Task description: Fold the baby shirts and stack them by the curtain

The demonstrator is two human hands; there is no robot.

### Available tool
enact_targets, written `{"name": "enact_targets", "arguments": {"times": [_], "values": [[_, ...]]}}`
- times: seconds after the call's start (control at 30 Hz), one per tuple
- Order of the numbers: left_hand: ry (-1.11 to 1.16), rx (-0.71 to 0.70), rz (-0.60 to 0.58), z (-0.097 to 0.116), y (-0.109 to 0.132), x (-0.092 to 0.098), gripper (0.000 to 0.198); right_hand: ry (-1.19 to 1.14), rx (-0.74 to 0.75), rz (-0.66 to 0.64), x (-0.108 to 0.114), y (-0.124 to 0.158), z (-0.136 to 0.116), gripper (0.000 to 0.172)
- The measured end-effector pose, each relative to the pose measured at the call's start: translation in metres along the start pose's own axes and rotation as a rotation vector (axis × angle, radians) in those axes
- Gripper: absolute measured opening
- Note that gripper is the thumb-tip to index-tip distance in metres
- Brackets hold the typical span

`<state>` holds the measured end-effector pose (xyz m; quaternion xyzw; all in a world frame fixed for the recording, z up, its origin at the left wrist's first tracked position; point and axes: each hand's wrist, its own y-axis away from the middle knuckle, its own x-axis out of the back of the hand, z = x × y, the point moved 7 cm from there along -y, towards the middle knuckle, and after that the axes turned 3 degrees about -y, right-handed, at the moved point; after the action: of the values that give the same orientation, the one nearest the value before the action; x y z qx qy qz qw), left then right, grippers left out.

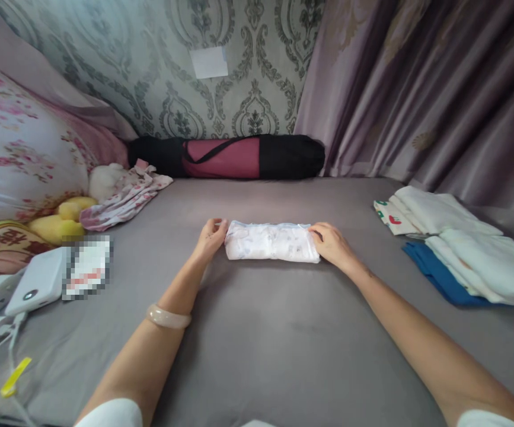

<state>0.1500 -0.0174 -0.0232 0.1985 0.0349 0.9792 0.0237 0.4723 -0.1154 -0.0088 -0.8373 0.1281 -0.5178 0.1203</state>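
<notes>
A white cloth (272,242) with a faint pale print lies folded into a long, narrow bundle on the grey bed sheet (283,344). My left hand (214,237) pinches its left end, thumb against the edge. At the opposite end, my right hand (330,238) grips the upper right corner between thumb and fingers. The bundle lies flat and level between both hands. A pale bangle (168,317) circles my left forearm.
Folded white garments (488,261) and a blue cloth (439,276) lie at right. A black and maroon long bag (221,158) rests along the wall. At left are a floral pillow (21,142), yellow plush (58,225), a white power bank (38,279) and cables.
</notes>
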Motion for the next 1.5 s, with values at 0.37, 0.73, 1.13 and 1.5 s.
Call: {"name": "enact_targets", "arguments": {"times": [0.37, 0.73, 1.13, 1.5], "values": [[-0.058, 0.213, -0.442, -0.008, 0.022, 0.004, 0.04, 0.008, 0.002, -0.249, -0.041, -0.044, -0.085, 0.031], [0.302, 0.218, -0.461, -0.007, 0.032, -0.009, 0.024, 0.124, -0.094, -0.267, -0.051, -0.047, -0.097, 0.024], [-0.137, 0.217, -0.317, -0.027, 0.023, -0.011, 0.017, 0.291, -0.163, -0.216, -0.064, -0.041, -0.092, 0.029], [-0.406, 0.018, -0.122, -0.009, 0.025, 0.005, 0.02, 0.273, -0.183, -0.19, -0.064, -0.044, -0.084, 0.027]]}}
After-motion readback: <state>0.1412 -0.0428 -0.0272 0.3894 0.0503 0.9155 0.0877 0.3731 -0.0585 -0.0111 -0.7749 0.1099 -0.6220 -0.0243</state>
